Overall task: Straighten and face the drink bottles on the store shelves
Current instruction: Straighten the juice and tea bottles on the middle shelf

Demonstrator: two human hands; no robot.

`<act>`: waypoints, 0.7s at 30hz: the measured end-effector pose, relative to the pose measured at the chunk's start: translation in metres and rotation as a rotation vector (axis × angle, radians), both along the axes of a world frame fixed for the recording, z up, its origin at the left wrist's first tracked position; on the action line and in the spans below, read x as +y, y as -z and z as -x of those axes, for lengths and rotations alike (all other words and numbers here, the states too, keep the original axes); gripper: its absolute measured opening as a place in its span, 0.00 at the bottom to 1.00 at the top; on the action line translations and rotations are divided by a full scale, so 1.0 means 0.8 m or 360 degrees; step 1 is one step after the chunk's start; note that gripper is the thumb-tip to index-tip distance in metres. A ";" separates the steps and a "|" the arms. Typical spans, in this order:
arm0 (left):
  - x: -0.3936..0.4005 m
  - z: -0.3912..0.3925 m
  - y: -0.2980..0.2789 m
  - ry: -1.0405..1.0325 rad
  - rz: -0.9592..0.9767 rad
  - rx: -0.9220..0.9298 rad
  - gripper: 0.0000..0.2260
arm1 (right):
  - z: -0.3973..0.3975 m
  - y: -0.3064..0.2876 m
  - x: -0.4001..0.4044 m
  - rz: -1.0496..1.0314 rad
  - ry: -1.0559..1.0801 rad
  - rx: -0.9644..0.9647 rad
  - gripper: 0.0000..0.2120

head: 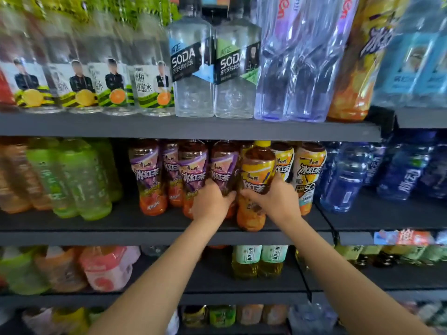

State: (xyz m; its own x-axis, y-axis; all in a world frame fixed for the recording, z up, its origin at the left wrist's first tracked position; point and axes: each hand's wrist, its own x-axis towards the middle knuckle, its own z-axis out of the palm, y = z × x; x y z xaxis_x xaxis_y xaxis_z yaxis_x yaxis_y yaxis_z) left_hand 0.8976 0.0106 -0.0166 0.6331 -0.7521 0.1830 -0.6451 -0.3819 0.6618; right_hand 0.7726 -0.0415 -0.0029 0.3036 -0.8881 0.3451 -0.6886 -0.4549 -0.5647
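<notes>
On the middle shelf (101, 234) stands a row of iced-tea bottles. My left hand (211, 201) grips a purple-label tea bottle (223, 165) around its lower half. My right hand (278, 199) grips a yellow-label tea bottle (257, 170), which stands at the shelf's front edge, forward of its row. The two held bottles touch side by side. More purple-label bottles (147, 175) stand to the left. Two yellow-label bottles (308, 170) stand behind and to the right.
Green tea bottles (79, 180) fill the middle shelf's left, blue bottles (346, 180) its right. The top shelf holds soda water bottles (193, 64), tall clear water bottles (297, 61) and honey-water bottles (116, 78). Lower shelves carry more drinks (258, 262).
</notes>
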 end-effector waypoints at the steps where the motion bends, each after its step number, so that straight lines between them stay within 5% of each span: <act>1: -0.007 0.005 0.000 -0.0070 -0.0027 0.0047 0.24 | -0.005 -0.002 -0.001 -0.0002 -0.0014 0.0031 0.33; 4: -0.019 0.013 0.005 -0.0256 -0.0030 0.0065 0.23 | -0.015 -0.006 -0.004 -0.0043 -0.0034 0.0086 0.32; 11: -0.014 -0.007 0.012 -0.0247 -0.0035 -0.0394 0.25 | -0.018 -0.006 -0.018 -0.0141 -0.0088 0.0160 0.25; 21: -0.012 -0.019 -0.003 -0.0132 -0.0228 -0.0485 0.24 | -0.026 -0.009 -0.020 -0.0113 0.0007 0.0198 0.31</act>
State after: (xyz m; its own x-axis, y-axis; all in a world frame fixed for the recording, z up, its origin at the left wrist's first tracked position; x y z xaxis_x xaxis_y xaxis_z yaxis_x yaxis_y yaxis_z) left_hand 0.9129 0.0008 -0.0142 0.6256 -0.7321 0.2695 -0.7678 -0.5165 0.3792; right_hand 0.7935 -0.0573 0.0046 0.3362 -0.9104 0.2412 -0.7572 -0.4136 -0.5055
